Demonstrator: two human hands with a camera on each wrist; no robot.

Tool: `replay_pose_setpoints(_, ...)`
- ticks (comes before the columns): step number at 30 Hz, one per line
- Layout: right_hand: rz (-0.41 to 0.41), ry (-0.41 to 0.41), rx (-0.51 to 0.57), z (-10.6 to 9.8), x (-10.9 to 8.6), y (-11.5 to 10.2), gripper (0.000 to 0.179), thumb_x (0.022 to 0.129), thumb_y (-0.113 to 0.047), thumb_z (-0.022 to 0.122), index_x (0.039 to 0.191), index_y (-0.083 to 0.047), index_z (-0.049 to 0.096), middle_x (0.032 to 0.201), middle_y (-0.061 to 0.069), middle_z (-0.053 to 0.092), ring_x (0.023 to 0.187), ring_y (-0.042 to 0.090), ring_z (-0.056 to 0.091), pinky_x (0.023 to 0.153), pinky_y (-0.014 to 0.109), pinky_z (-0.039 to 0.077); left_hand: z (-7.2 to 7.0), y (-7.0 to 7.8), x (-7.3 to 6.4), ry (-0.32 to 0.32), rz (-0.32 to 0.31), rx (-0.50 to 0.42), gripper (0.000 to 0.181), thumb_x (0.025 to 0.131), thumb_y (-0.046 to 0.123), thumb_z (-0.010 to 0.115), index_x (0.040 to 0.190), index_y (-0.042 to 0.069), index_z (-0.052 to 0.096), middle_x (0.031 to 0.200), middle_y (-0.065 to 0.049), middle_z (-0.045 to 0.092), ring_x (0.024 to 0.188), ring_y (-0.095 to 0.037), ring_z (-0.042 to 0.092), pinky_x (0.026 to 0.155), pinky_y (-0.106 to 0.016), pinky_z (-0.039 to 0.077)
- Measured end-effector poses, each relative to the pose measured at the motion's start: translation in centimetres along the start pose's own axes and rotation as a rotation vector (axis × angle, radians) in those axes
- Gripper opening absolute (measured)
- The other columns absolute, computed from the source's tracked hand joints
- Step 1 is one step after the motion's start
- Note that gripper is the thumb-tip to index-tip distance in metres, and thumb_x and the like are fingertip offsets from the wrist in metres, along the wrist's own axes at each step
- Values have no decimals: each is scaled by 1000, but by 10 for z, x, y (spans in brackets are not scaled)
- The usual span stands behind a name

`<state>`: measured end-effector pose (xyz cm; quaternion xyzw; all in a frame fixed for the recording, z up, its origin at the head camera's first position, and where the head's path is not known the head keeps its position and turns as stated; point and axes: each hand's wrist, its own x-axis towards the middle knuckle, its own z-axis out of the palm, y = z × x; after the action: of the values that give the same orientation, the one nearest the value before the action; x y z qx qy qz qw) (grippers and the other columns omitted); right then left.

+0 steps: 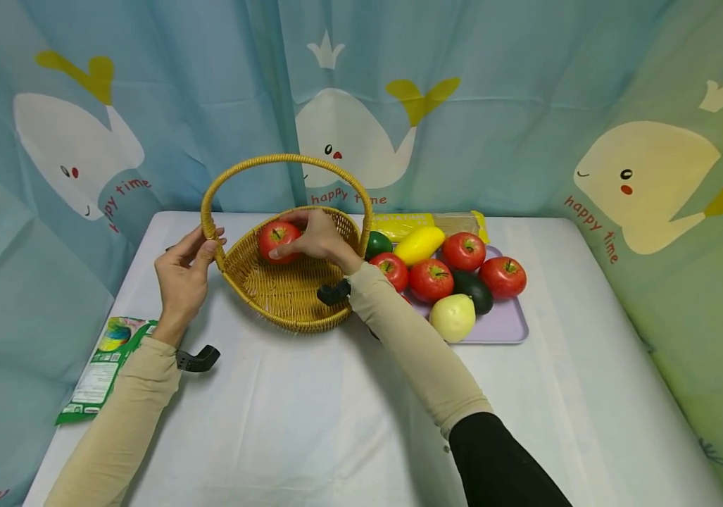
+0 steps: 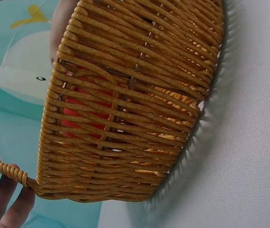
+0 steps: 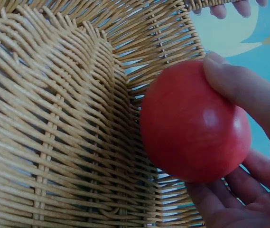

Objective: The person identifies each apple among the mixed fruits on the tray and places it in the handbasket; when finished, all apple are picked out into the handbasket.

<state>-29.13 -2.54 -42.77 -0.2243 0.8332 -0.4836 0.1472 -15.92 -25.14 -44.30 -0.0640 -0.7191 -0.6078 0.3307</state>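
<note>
A yellow-brown wicker basket (image 1: pixel 291 296) with a tall arched handle stands on the white table. My left hand (image 1: pixel 185 271) pinches the lower left end of that handle; in the left wrist view its fingers (image 2: pixel 15 209) curl round the wrapped cane. Inside the basket's left part, my right hand (image 1: pixel 319 236) grips a red apple (image 1: pixel 277 243). The right wrist view shows the thumb on one side of the apple (image 3: pixel 191 123) and fingers beneath it, close to the woven wall. Through the weave in the left wrist view, some of the apple's red (image 2: pixel 85 111) shows.
Right of the basket, a lilac tray (image 1: pixel 507 331) bears several red apples (image 1: pixel 431 280), a yellow oblong fruit (image 1: pixel 420 245), a pale round fruit (image 1: pixel 453 318) and dark green produce (image 1: pixel 472 290). Behind it lies a yellow packet (image 1: pixel 399 225). A green packet (image 1: pixel 104 366) lies at left.
</note>
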Motion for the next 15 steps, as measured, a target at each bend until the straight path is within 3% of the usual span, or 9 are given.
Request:
replay_pose_setpoints(7,-1,-29,-122,1,2,3,72,75,-29,100,137,-8,71,132,9,73,121,22,66,99,30,60,0,-1,0,-2,-2,-7,35,103,-2,65,137,4,71,122,-33,72,103,-13,79,85,-15,62)
replay_pose_setpoints(15,-11,-36,-170,3,2,3,71,74,-29,100,136,-10,72,134,8,73,122,22,66,103,32,59,0,-3,1,-8,-2,1,36,103,-3,65,138,4,71,123,-33,73,104,-11,78,86,-16,62)
